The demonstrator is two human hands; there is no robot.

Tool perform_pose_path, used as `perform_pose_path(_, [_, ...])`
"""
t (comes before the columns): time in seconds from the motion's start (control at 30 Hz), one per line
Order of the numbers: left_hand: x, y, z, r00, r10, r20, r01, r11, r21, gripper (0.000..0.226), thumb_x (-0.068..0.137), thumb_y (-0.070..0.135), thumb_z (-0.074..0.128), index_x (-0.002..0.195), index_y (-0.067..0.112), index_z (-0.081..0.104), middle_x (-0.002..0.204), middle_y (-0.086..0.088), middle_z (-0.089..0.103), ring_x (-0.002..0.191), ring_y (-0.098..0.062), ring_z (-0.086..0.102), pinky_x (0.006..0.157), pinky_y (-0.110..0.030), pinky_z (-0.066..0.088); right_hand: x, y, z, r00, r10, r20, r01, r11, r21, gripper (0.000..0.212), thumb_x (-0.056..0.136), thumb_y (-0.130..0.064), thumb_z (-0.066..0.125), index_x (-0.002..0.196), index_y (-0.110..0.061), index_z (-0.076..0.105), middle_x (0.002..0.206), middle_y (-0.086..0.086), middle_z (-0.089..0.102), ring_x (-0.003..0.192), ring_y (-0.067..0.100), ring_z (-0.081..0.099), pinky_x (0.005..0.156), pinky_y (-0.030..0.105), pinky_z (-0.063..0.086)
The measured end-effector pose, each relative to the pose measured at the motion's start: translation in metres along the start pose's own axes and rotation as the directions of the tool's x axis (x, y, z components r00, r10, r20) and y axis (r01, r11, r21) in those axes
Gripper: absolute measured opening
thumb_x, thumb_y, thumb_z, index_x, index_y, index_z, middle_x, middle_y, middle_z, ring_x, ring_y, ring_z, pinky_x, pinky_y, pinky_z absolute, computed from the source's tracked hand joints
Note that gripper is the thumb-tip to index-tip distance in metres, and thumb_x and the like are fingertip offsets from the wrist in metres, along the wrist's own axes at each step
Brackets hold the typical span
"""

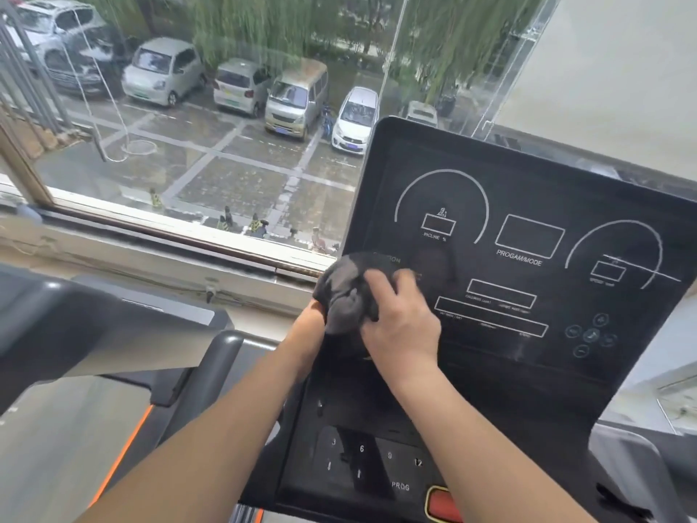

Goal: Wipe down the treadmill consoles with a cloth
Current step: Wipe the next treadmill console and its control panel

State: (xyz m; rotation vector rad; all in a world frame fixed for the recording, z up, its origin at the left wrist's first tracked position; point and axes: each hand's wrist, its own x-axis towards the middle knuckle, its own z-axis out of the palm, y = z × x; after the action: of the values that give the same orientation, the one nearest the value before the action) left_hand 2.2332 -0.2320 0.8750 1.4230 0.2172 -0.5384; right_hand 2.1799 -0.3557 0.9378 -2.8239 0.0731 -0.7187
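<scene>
A black treadmill console [528, 228] with white dial outlines and printed labels fills the right half of the head view. A bunched dark grey cloth [345, 292] rests against the console's lower left edge. My right hand [401, 322] lies over the cloth with fingers curled on it, pressing it to the panel. My left hand [315, 309] is mostly hidden behind the cloth and grips it from the left side. A keypad [377, 458] with numbers and a red button [443, 503] sits below.
A neighbouring treadmill's console [94, 326] with an orange stripe stands at the left. A big window [226, 145] straight ahead overlooks parked cars. The window sill [169, 239] runs behind both consoles. A grey handrail [633, 458] shows at the lower right.
</scene>
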Motion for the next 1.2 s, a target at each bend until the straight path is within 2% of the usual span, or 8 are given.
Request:
perform_pose_path(0.3, [-0.006,-0.041,-0.010,0.999,0.004,-0.041,-0.002,0.999,0.047,0.035,0.110,0.013,0.039,0.138,0.000,0.056,0.130,-0.013,0.065,0.115,-0.029,0.064,0.093,-0.039,0.057,-0.020,0.006,0.004,0.955,-0.169,0.244,0.203,0.972,-0.122,0.059,0.061,-0.017,0.082,0.114,-0.029,0.058,0.102,0.007,0.057,0.078,0.030,0.063,0.045,0.026,0.028])
perform_pose_path(0.43, [-0.007,-0.042,-0.007,0.996,0.087,0.000,-0.087,0.996,0.017,0.044,0.109,0.048,0.037,0.143,0.030,0.057,0.141,0.000,0.065,0.134,-0.021,0.058,0.114,-0.047,0.046,0.026,0.006,-0.023,0.988,-0.125,0.095,0.135,0.985,-0.108,0.051,0.071,-0.017,0.074,0.119,-0.030,0.064,0.102,0.005,0.052,0.074,0.034,0.062,0.051,0.030,0.033])
perform_pose_path(0.6, [-0.004,-0.041,-0.007,0.997,0.067,0.041,-0.069,0.996,0.048,0.046,0.100,0.071,0.030,0.130,0.051,0.059,0.132,0.011,0.066,0.128,-0.014,0.060,0.110,-0.048,0.049,0.065,0.000,-0.036,0.998,-0.058,-0.032,0.055,0.994,-0.096,0.052,0.084,-0.021,0.069,0.133,-0.032,0.056,0.106,0.001,0.044,0.075,0.022,0.043,0.059,0.033,0.034])
perform_pose_path(0.77, [-0.017,-0.036,-0.009,0.995,0.084,0.059,-0.085,0.996,0.011,0.039,0.111,0.050,0.031,0.138,0.038,0.056,0.134,0.013,0.064,0.124,-0.002,0.057,0.105,-0.030,0.048,0.037,-0.004,-0.015,0.997,-0.073,-0.014,0.072,0.995,-0.074,0.054,0.079,-0.020,0.074,0.130,-0.031,0.057,0.104,0.004,0.048,0.076,0.026,0.051,0.053,0.031,0.032])
perform_pose_path(0.93, [-0.013,-0.047,-0.013,0.995,0.082,0.061,-0.083,0.997,0.008,0.038,0.108,0.042,0.040,0.134,0.030,0.064,0.131,-0.004,0.072,0.123,-0.020,0.065,0.107,-0.046,0.051,-0.003,-0.004,0.004,0.989,-0.099,0.107,0.110,0.990,-0.093,0.052,0.074,-0.018,0.078,0.122,-0.028,0.061,0.104,0.008,0.054,0.084,0.032,0.063,0.048,0.030,0.034])
perform_pose_path(1.0, [-0.017,-0.046,-0.014,0.999,0.014,0.036,-0.012,0.998,-0.062,0.037,0.110,0.034,0.044,0.130,0.012,0.066,0.121,-0.018,0.074,0.102,-0.021,0.071,0.088,-0.035,0.059,-0.018,-0.002,0.011,0.974,-0.123,0.190,0.146,0.983,-0.111,0.051,0.071,-0.016,0.078,0.118,-0.026,0.062,0.101,0.008,0.055,0.081,0.031,0.062,0.047,0.029,0.032])
perform_pose_path(1.1, [-0.018,-0.050,-0.014,1.000,0.006,0.014,-0.005,0.998,-0.063,0.029,0.108,0.031,0.053,0.119,0.010,0.070,0.088,-0.005,0.080,0.074,-0.010,0.074,0.061,-0.024,0.058,-0.030,0.003,0.013,0.940,-0.192,0.281,0.241,0.959,-0.151,0.053,0.063,-0.015,0.082,0.112,-0.026,0.066,0.097,0.007,0.058,0.074,0.030,0.061,0.050,0.027,0.030])
perform_pose_path(1.2, [-0.018,-0.050,-0.015,0.998,0.059,0.028,-0.059,0.998,-0.003,0.031,0.108,0.040,0.052,0.121,0.020,0.071,0.099,-0.001,0.081,0.089,-0.011,0.077,0.073,-0.028,0.061,-0.013,0.012,0.001,0.923,-0.231,0.307,0.290,0.943,-0.164,0.052,0.069,-0.017,0.079,0.117,-0.031,0.064,0.104,0.006,0.059,0.081,0.031,0.064,0.050,0.028,0.032])
